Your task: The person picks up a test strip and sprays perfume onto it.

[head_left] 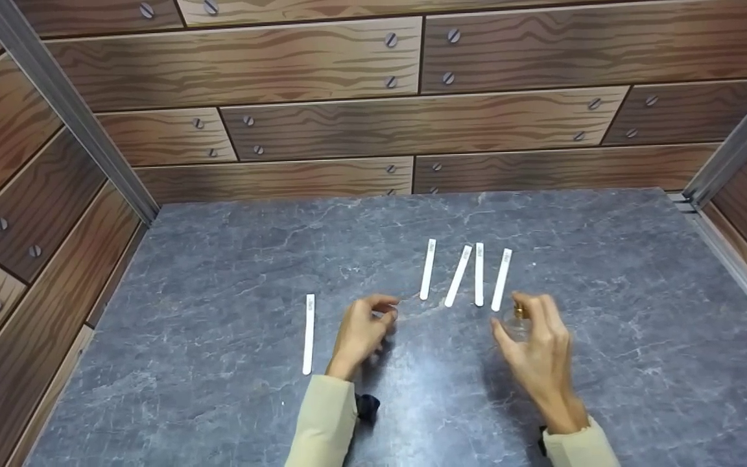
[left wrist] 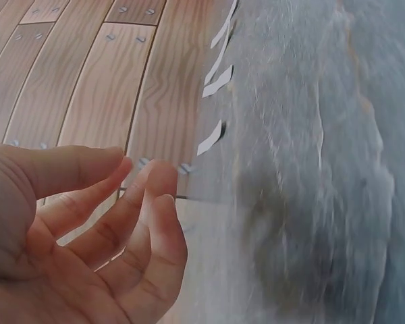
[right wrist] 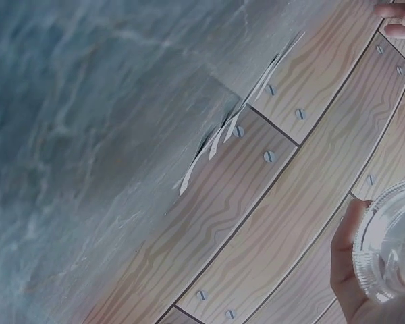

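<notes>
My right hand (head_left: 542,347) holds a small clear glass perfume bottle (head_left: 516,327) with a gold-coloured neck, thumb on one side and fingers on the other. The ribbed base of the bottle (right wrist: 388,243) faces the right wrist camera. Just beyond that hand lies a white paper test strip (head_left: 502,280), the rightmost of several in a loose row. My left hand (head_left: 357,332) hovers over the table with loosely bent fingers and nothing between them. Left of it a separate white strip (head_left: 309,334) lies lengthwise. Each strip bears small dark print at its far end.
The grey marbled table (head_left: 231,259) is bounded by wood-patterned walls (head_left: 321,65) at the back and sides. Metal rails (head_left: 82,123) run up the back corners.
</notes>
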The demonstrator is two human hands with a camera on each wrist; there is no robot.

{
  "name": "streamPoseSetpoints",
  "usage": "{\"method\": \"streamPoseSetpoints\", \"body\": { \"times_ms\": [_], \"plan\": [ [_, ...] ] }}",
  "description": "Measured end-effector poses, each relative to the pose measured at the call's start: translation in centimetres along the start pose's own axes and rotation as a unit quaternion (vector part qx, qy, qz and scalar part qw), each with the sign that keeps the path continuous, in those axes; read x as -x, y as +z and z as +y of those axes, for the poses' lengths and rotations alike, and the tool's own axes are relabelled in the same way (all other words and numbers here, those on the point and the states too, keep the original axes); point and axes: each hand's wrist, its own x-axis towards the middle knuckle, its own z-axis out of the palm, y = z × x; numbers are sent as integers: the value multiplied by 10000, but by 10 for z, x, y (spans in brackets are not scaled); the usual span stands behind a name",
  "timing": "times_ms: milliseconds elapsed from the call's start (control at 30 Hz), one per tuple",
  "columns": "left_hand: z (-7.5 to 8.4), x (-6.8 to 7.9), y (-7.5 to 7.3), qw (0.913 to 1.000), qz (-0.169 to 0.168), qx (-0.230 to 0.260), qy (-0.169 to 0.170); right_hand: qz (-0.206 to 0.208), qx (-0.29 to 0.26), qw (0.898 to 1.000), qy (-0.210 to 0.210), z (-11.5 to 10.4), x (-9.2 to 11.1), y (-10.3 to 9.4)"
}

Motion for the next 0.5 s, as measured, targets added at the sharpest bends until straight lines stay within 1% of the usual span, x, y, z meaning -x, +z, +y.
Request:
{"method": "streamPoseSetpoints", "body": {
  "times_ms": [233,400,500],
  "plan": [
    [1,9,-13,9994,121,-181,252,11,-20,10000,-1,1,1,-1],
    [0,16,-22,9988,219,-314,312,-12,18,10000,-28,1,0,-2],
    [-1,20,-27,9985,268,-377,276,5,3,10000,-60,1,0,-2]
  ]
}}
